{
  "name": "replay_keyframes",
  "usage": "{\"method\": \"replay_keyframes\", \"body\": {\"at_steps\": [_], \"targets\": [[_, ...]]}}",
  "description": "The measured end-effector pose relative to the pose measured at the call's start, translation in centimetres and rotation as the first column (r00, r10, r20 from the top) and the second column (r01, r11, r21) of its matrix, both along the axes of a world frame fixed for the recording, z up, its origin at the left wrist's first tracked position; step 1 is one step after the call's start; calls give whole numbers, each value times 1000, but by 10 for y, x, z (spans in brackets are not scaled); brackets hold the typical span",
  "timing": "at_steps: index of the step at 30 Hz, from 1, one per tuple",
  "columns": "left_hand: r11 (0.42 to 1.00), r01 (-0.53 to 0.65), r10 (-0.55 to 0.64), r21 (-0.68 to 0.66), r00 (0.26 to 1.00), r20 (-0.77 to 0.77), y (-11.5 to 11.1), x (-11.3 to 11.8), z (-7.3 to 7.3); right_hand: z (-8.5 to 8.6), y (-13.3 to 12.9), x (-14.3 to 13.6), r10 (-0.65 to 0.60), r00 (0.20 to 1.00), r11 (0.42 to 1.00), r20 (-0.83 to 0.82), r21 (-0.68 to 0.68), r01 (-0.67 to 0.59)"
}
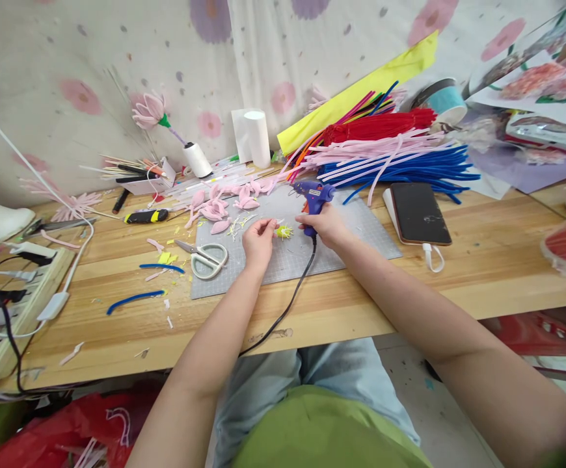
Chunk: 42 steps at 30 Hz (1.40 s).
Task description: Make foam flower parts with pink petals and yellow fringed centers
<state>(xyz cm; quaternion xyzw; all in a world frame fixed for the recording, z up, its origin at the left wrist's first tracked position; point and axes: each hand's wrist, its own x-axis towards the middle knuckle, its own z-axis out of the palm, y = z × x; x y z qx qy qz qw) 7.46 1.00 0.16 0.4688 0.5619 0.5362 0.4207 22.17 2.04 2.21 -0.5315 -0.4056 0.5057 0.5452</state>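
In my right hand [326, 223] is a purple hot glue gun [315, 198], gripped by its handle, its nozzle pointing left. My left hand [259, 242] pinches a small yellow-green fringed flower centre [284, 231] just left of the gun. Both hands are over a grey cutting mat [361, 224]. Pink petals made from pipe cleaners [215, 209] lie on the mat's far left part, with thin pale scraps near them. White-handled scissors [207, 260] rest across the mat's left edge.
Bundles of blue pipe cleaners [404, 170] and red pipe cleaners [380, 127] lie behind the mat. A phone [420, 213] leans at right. A utility knife [146, 216] and blue pipe cleaner pieces [135, 301] lie left. A power strip [43, 296] runs along the left edge. The gun's cord [293, 302] crosses the table's front edge.
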Motion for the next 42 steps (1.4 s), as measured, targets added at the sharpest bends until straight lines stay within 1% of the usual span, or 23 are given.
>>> {"method": "replay_keyframes", "body": {"at_steps": [3,6,7,9,12,14,16,22,28,34,42], "targets": [[999,24,-19,47,995,-96,4,-9,-4,7,1,21,-60,997,998,45,32,58],[998,66,-63,9,974,-216,5,-14,-3,15,-1,45,-81,988,993,132,98,69],[997,81,-80,-8,964,-253,4,-14,-2,18,-3,52,-61,983,994,176,102,43],[994,102,-108,-36,940,-324,3,-13,0,21,-8,61,54,954,995,295,64,-76],[992,111,-124,-56,911,-394,2,-11,2,25,-16,63,260,849,963,460,-58,-264],[991,117,-133,-64,897,-421,3,-10,2,28,-19,60,349,778,934,522,-124,-336],[991,118,-136,-68,878,-460,4,-11,1,30,-21,56,395,730,914,557,-163,-370],[992,112,-125,-58,803,-582,4,-12,3,36,-23,53,405,683,912,608,-211,-352],[993,111,-111,-36,790,-603,3,-11,4,38,-23,48,406,579,909,707,-245,-337],[990,143,-121,-18,760,-639,2,-10,6,37,-18,46,391,534,911,749,-234,-339],[985,170,-132,-15,706,-696,0,-9,7,45,-18,40,381,424,910,822,-252,-329]]}}
